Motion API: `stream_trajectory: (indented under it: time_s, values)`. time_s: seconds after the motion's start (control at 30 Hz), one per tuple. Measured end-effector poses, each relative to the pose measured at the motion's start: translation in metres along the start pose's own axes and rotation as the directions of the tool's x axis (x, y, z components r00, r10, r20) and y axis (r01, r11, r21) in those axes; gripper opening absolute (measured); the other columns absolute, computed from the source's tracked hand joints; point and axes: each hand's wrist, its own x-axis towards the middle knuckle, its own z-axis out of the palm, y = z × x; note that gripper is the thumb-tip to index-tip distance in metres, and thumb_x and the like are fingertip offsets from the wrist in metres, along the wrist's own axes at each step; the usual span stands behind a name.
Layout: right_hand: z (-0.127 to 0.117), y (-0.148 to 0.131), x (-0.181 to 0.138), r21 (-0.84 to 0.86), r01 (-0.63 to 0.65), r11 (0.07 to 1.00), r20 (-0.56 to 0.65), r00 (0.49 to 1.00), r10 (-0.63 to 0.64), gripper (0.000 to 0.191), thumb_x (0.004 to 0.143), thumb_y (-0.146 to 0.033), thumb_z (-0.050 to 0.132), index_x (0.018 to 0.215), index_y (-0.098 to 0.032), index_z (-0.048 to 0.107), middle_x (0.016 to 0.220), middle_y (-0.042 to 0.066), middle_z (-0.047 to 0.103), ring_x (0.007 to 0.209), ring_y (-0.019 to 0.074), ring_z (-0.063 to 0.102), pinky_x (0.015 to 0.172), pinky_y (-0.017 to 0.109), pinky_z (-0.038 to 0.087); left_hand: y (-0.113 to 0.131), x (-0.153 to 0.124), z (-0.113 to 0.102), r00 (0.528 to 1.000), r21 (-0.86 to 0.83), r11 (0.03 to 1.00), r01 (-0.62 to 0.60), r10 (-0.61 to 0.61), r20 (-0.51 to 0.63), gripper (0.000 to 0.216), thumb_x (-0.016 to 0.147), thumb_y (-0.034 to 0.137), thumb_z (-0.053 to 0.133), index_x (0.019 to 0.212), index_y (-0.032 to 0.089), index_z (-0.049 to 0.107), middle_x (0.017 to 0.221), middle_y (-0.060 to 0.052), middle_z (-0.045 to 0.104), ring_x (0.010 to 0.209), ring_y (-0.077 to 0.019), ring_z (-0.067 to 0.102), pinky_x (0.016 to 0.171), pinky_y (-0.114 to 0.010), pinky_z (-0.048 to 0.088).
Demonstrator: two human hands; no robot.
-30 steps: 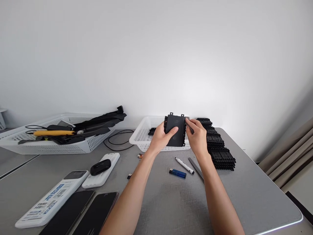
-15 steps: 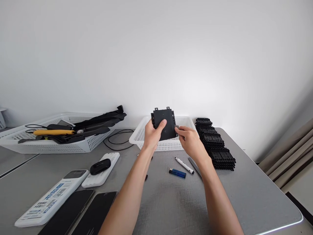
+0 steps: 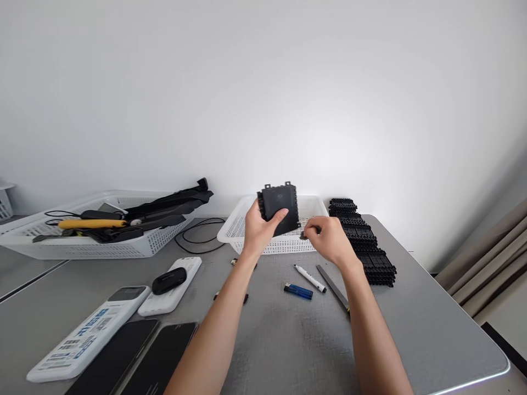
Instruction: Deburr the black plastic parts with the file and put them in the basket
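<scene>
My left hand (image 3: 259, 226) grips a flat black plastic panel (image 3: 281, 204), its thumb across the face. The panel stands up above the white basket, with two small tabs on top and toothed side edges. Just right of it, my right hand (image 3: 327, 237) is closed, apart from the panel. A small dark piece (image 3: 303, 236) shows at its fingertips; its exact kind is too small to tell. Behind both hands lies a white plastic basket (image 3: 234, 229). Similar black toothed panels (image 3: 374, 266) are stacked at the right.
On the grey table (image 3: 432, 318) lie a white marker (image 3: 310, 278), a blue lighter (image 3: 298, 291) and a flat metal file-like tool (image 3: 334, 289). Left are power banks (image 3: 93, 334), dark phones (image 3: 160, 356), a black case (image 3: 169, 281), a black cable (image 3: 183, 241) and a loaded basket (image 3: 94, 249).
My right hand has moved away from the panel's right edge, slightly right and down, with a small dark piece at its fingertips. The panel has shifted slightly right and turned a little.
</scene>
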Motion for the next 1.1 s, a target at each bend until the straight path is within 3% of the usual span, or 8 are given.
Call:
stream_trajectory:
  time_s: [0.17, 0.37, 0.5, 0.67, 0.77, 0.83, 0.97, 1.1]
  values:
    - [-0.006, 0.019, 0.007, 0.444, -0.194, 0.875, -0.276, 0.899, 0.339, 0.028, 0.079, -0.020, 0.048, 0.092, -0.018, 0.073, 0.078, 0.002, 0.068, 0.052, 0.0105, 0.053, 0.047, 0.024, 0.042, -0.003, 0.002, -0.009, 0.995, 0.268, 0.958, -0.099, 0.103, 0.001, 0.024, 0.073, 0.028, 0.073, 0.092, 0.021, 0.061, 0.094, -0.005, 0.073, 0.091, -0.0244, 0.068, 0.077, -0.035, 0.053]
    - [0.009, 0.026, 0.013, 0.806, -0.258, 0.533, 0.020, 0.912, 0.411, 0.030, 0.074, -0.034, 0.068, 0.099, -0.018, 0.072, 0.087, 0.004, 0.069, 0.074, 0.0147, 0.063, 0.061, 0.028, 0.056, 0.004, -0.002, -0.004, 0.864, 0.405, 0.764, -0.501, 0.466, 0.190, 0.025, 0.072, 0.001, 0.049, 0.062, 0.022, 0.041, 0.080, 0.000, 0.070, 0.093, -0.0206, 0.064, 0.090, -0.040, 0.040]
    - [0.017, 0.024, 0.014, 0.849, -0.288, 0.442, 0.126, 0.925, 0.360, 0.041, 0.066, -0.037, 0.078, 0.103, -0.019, 0.072, 0.083, 0.003, 0.070, 0.065, 0.0131, 0.062, 0.053, 0.025, 0.052, 0.005, -0.006, -0.003, 0.812, 0.511, 0.645, -0.568, 0.541, 0.220, 0.025, 0.076, 0.003, 0.051, 0.062, 0.022, 0.045, 0.095, -0.003, 0.070, 0.111, -0.0258, 0.057, 0.096, -0.045, 0.034]
    - [0.023, 0.026, 0.016, 0.865, -0.238, 0.442, 0.057, 0.921, 0.385, 0.047, 0.059, -0.030, 0.084, 0.102, -0.018, 0.073, 0.081, 0.002, 0.070, 0.056, 0.0107, 0.056, 0.044, 0.023, 0.045, 0.004, -0.011, 0.003, 0.891, 0.513, 0.745, -0.426, 0.445, 0.093, 0.015, 0.073, 0.009, 0.059, 0.077, 0.023, 0.055, 0.136, -0.007, 0.051, 0.136, -0.0315, 0.036, 0.109, -0.049, 0.027]
    - [0.027, 0.028, 0.017, 0.880, -0.199, 0.432, -0.007, 0.903, 0.430, 0.045, 0.058, -0.028, 0.083, 0.101, -0.018, 0.073, 0.083, 0.002, 0.071, 0.055, 0.0101, 0.055, 0.042, 0.023, 0.043, 0.002, -0.010, 0.012, 0.948, 0.254, 0.924, -0.285, 0.310, -0.066, 0.038, 0.074, 0.019, 0.065, 0.109, 0.026, 0.051, 0.151, -0.011, 0.035, 0.142, -0.0279, 0.030, 0.111, -0.044, 0.032]
    - [0.030, 0.028, 0.018, 0.887, -0.171, 0.430, -0.047, 0.891, 0.452, 0.045, 0.058, -0.027, 0.082, 0.101, -0.019, 0.073, 0.086, 0.003, 0.072, 0.056, 0.0100, 0.055, 0.043, 0.023, 0.044, 0.001, -0.009, 0.016, 0.987, -0.037, 0.993, -0.108, 0.103, -0.127, 0.057, 0.077, 0.029, 0.065, 0.128, 0.029, 0.041, 0.150, -0.012, 0.039, 0.135, -0.0248, 0.044, 0.104, -0.040, 0.041]
    - [0.035, 0.029, 0.019, 0.853, -0.118, 0.508, -0.152, 0.876, 0.458, 0.046, 0.061, -0.028, 0.080, 0.106, -0.018, 0.072, 0.098, 0.007, 0.073, 0.062, 0.0122, 0.060, 0.046, 0.024, 0.047, 0.003, -0.007, 0.024, 0.947, -0.457, 0.832, 0.315, -0.307, 0.094, 0.058, 0.083, 0.058, 0.053, 0.131, 0.026, 0.050, 0.121, -0.010, 0.066, 0.106, -0.0257, 0.065, 0.085, -0.039, 0.054]
    - [0.038, 0.027, 0.018, 0.735, -0.084, 0.673, -0.227, 0.905, 0.361, 0.044, 0.069, -0.030, 0.075, 0.111, -0.016, 0.070, 0.104, 0.009, 0.073, 0.080, 0.0194, 0.068, 0.062, 0.031, 0.058, 0.010, -0.009, 0.032, 0.896, -0.541, 0.717, 0.439, -0.397, 0.200, 0.073, 0.082, 0.078, 0.038, 0.121, 0.023, 0.063, 0.119, -0.010, 0.070, 0.111, -0.0283, 0.064, 0.089, -0.041, 0.054]
